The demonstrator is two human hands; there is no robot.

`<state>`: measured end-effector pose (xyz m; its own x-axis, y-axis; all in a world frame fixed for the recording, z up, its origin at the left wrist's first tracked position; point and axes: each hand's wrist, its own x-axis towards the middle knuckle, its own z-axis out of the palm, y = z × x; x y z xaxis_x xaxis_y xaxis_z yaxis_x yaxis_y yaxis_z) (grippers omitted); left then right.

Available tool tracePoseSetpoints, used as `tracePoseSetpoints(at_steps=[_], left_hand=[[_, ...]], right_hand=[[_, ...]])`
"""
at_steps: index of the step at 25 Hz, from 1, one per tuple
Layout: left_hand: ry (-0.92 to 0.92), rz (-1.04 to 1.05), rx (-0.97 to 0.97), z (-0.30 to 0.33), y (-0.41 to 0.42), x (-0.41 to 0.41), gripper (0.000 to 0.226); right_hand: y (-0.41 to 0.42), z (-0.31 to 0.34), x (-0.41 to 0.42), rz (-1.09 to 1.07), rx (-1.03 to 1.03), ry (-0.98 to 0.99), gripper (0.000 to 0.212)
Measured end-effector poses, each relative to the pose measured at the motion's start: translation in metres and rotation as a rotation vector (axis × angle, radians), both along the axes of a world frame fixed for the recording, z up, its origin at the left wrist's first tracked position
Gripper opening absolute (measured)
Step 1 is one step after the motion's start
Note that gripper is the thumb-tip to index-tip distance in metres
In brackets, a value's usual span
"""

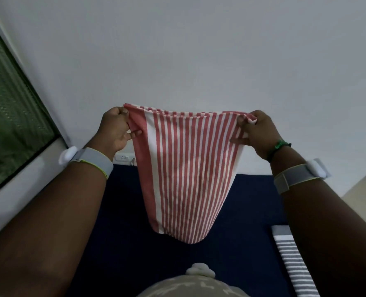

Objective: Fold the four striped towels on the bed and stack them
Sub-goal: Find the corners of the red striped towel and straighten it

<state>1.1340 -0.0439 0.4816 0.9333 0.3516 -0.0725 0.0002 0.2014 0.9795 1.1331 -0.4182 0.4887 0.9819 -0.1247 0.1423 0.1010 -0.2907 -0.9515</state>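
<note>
A red-and-white striped towel [184, 174] hangs in the air above the dark blue bed [117, 243], folded over so its lower end is a rounded loop. My left hand [116, 129] pinches its upper left corner and my right hand [258, 131] pinches its upper right corner, holding the top edge stretched between them. A grey-and-white striped towel [293, 256] lies on the bed at the lower right, partly hidden by my right forearm. No other towels show.
A white wall [188, 50] fills the view behind the towel, with a socket strip [124, 157] low on it. A window with green mesh [8, 116] is at the left. Pale floor [362, 185] shows at the right of the bed.
</note>
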Motion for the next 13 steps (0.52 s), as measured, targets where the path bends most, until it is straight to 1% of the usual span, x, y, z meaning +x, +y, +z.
tracePoseSetpoints(at_steps=[2,3,5,6,8,9,11,13], left_hand=[[-0.006,0.009,0.001,-0.001,-0.001,-0.001,0.016],[-0.008,0.001,0.013,-0.002,-0.002,-0.001,0.017],[-0.007,-0.022,0.022,-0.003,-0.004,-0.003,0.019],[-0.001,-0.023,0.025,-0.004,-0.004,-0.003,0.020],[0.008,-0.024,0.073,-0.005,-0.003,-0.003,0.024],[0.014,-0.030,0.098,-0.005,-0.003,-0.003,0.025],[0.033,-0.025,0.110,-0.006,-0.002,-0.003,0.025],[0.051,-0.018,0.078,-0.009,0.001,-0.002,0.021]], right_hand=[[0.004,0.000,-0.003,-0.007,0.031,-0.006,0.037],[0.002,0.000,-0.002,-0.035,0.001,-0.024,0.034],[-0.003,-0.005,0.000,0.041,-0.049,0.004,0.028],[-0.004,-0.005,-0.002,0.072,-0.025,0.026,0.022],[-0.006,-0.006,-0.003,0.028,0.022,0.007,0.010],[-0.007,-0.007,-0.001,0.019,-0.003,-0.002,0.009],[-0.004,-0.006,-0.006,0.105,-0.049,0.071,0.008],[-0.001,-0.010,-0.007,0.089,-0.010,0.090,0.018]])
